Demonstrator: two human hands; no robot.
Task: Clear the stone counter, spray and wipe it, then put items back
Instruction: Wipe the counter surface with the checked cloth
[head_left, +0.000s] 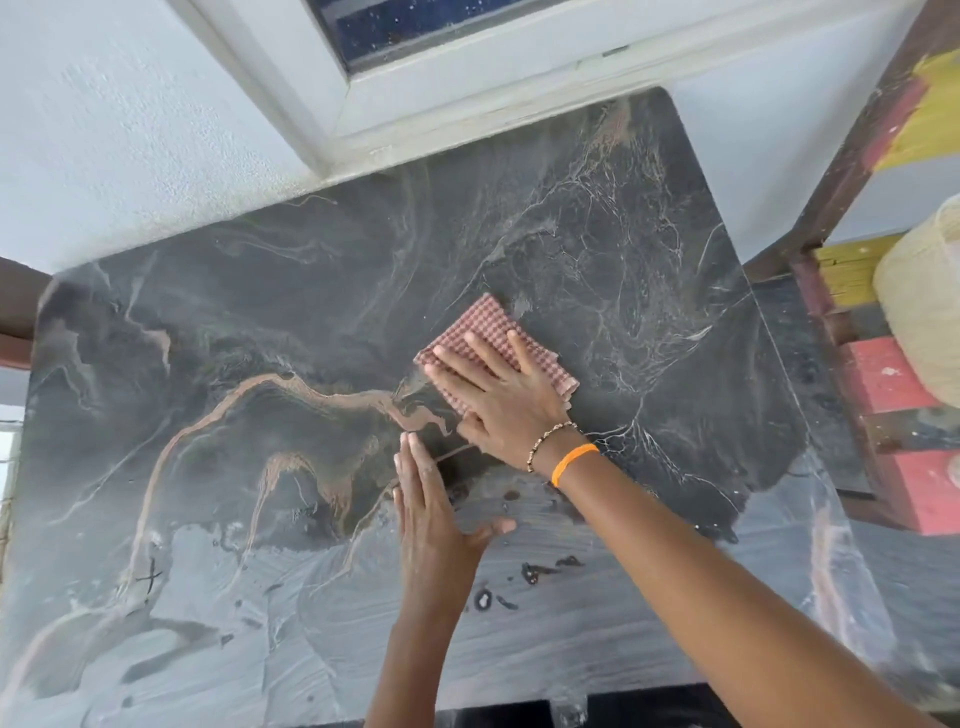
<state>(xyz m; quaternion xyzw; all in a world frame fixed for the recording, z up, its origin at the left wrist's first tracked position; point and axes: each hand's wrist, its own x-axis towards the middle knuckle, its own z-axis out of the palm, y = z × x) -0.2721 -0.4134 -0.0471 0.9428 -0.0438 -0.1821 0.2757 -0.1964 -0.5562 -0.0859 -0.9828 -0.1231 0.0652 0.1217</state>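
A dark grey stone counter (260, 364) with pale and orange veins fills the view; nothing stands on it. Its near part looks wet and streaked. A folded red-and-white checked cloth (493, 327) lies flat near the middle of the slab. My right hand (498, 400) presses down on the cloth with fingers spread; the wrist wears an orange band and a bead bracelet. My left hand (431, 514) rests flat on the bare stone just below and left of the right hand, fingers together, holding nothing.
A white wall and a white window frame (415, 119) border the counter's far edge. At the right stands a painted red-and-yellow wooden frame (893, 374) with a large cream spool of thread (924, 301). The counter's front edge runs along the bottom.
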